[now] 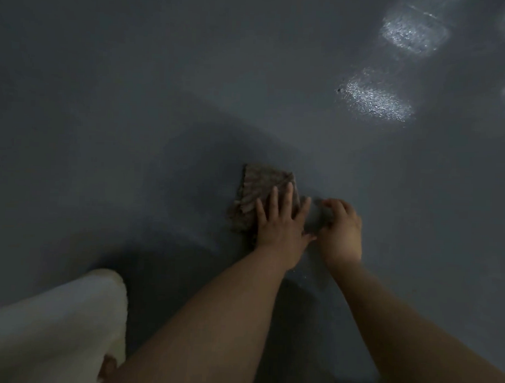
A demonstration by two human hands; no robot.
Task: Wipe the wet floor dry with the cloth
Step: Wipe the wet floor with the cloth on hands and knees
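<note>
A brownish striped cloth (258,191) lies crumpled on the dark grey floor (133,130) at the middle of the view. My left hand (281,224) presses flat on the cloth's right part, fingers straight and spread. Just to its right, my right hand (341,231) has its fingers curled round a blurred grey fold that seems to be the cloth's right end. Both bare forearms reach in from the bottom edge.
Glistening bright patches (377,101) mark the floor at the upper right, with another patch (414,28) farther back. A pale fabric-covered leg (54,327) fills the lower left. Dark shadow lies around the arms.
</note>
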